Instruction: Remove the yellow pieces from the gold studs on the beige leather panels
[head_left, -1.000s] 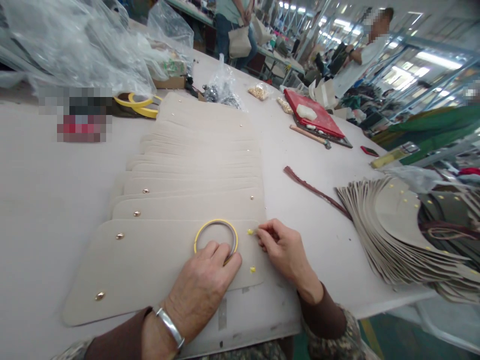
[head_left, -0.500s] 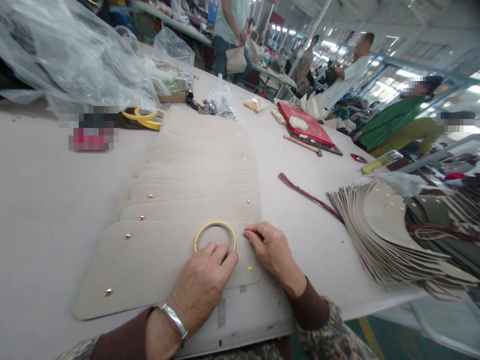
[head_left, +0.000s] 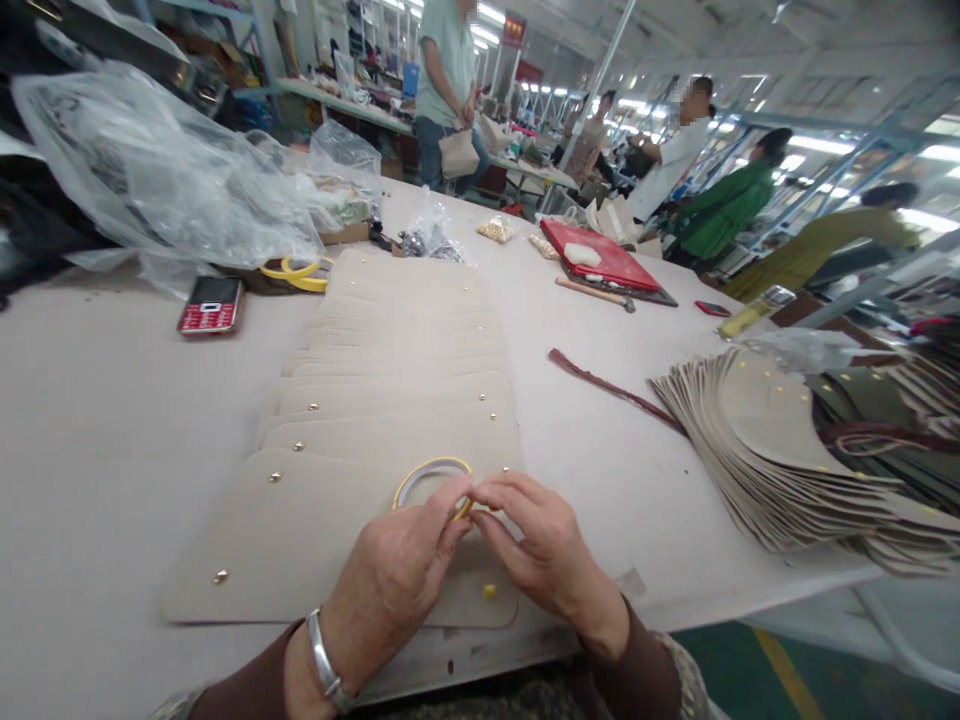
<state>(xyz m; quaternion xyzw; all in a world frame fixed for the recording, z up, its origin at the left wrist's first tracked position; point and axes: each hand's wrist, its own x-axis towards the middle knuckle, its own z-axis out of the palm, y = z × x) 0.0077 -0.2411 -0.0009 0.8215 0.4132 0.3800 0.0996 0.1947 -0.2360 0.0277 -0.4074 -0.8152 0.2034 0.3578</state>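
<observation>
My left hand (head_left: pixel 397 562) holds a thin roll of yellow tape (head_left: pixel 431 463) upright, its thumb and fingers closed on the lower right of the ring. The fingertips of my right hand (head_left: pixel 541 545) pinch at the roll's right edge, against the left fingertips. The bit of tape between them is too small to make out. Both hands are over the nearest beige panel (head_left: pixel 300 540), which has gold studs at its left end. A small yellow tape square (head_left: pixel 490 592) sticks near its lower right corner. Behind it, more beige panels (head_left: pixel 397 340) overlap in a row.
To the left lie a red phone (head_left: pixel 211 306), more yellow tape rolls (head_left: pixel 304 275) and plastic bags (head_left: pixel 172 170). Farther back are a hammer (head_left: pixel 596 293) and a red slab (head_left: pixel 600 255). Fanned beige pieces (head_left: pixel 772 430) lie right, near a brown strip (head_left: pixel 600 380). People stand beyond the table.
My right hand has left the panel's upper right edge and come to the tape roll. The left hand has tilted the roll up, and the fingertips of both hands now meet there.
</observation>
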